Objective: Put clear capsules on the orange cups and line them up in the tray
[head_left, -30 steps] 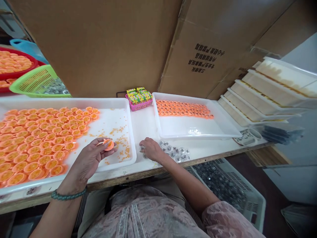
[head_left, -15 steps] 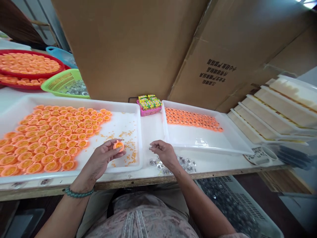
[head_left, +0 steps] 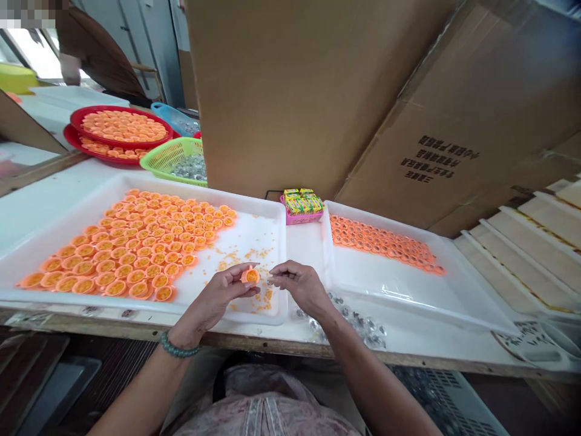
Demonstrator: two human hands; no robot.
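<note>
Between the thumb and fingers of my left hand (head_left: pixel 218 298) is a small orange plastic cup (head_left: pixel 250 277) with yellow bits inside. My right hand (head_left: pixel 303 289) pinches a small clear piece (head_left: pixel 271 281) close to the cup's right side; whether they touch is hard to tell. Below both hands lies the right end of a white tray (head_left: pixel 282 242), scattered with loose yellow beads (head_left: pixel 261 297). Many similar orange cups (head_left: pixel 136 242) fill its left part. Beside my right wrist, clear shiny pieces (head_left: pixel 358 324) lie loose on the table.
A second white tray (head_left: pixel 390 275) holds rows of orange pieces with silvery centres. Between the trays stands a pink basket (head_left: pixel 303 217) of yellow-green packets. Red trays (head_left: pixel 82 126) and a green basket (head_left: pixel 157 158) sit behind left. Cardboard (head_left: pixel 299 91) walls the back; stacked bins (head_left: pixel 499 260) stand right.
My right hand has come left with the clear piece, up to the orange cup in my left hand. My view has swung left, showing more of the red trays and a person's arm beyond.
</note>
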